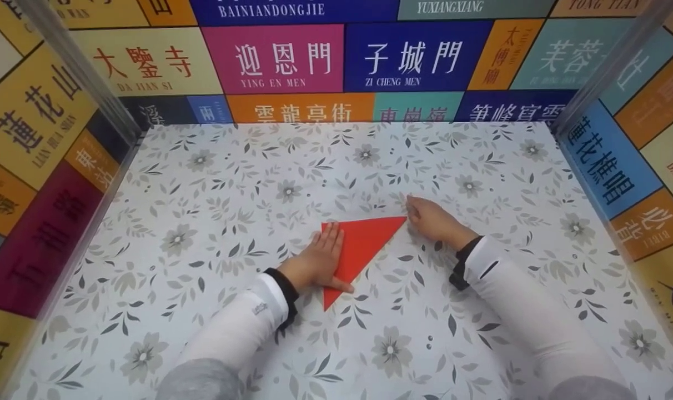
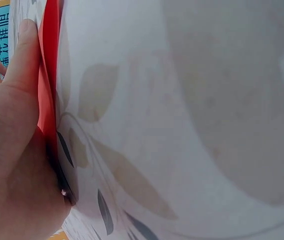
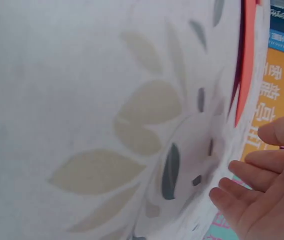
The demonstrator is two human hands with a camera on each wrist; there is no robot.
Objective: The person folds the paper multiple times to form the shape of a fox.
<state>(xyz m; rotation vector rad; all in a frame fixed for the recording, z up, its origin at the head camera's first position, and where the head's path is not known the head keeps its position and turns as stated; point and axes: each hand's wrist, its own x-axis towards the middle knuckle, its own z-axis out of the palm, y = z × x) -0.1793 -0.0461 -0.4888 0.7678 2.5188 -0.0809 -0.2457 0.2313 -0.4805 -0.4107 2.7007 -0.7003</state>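
red paper triangle (image 1: pixel 367 241) lies on the white floral tabletop (image 1: pixel 247 183), before a wall of colourful chinese place-name panels (image 1: pixel 272 58), its layers slightly parted at the edge. the left hand (image 1: pixel 321 260), fingers straight, presses flat on its left side; the right hand (image 1: pixel 432 221), fingers loosely bent and just off the paper, is beside the far right corner.

Triangular red paper (image 1: pixel 364 241) lies on the floral-patterned bench (image 1: pixel 242 205). The left grip (image 1: pixel 320 260) rests on the paper's left side, fingers extended. The right grip (image 1: pixel 432 219) is just beside the right corner. Lettered panels (image 1: pixel 289 69) border the bench at back, left and right.
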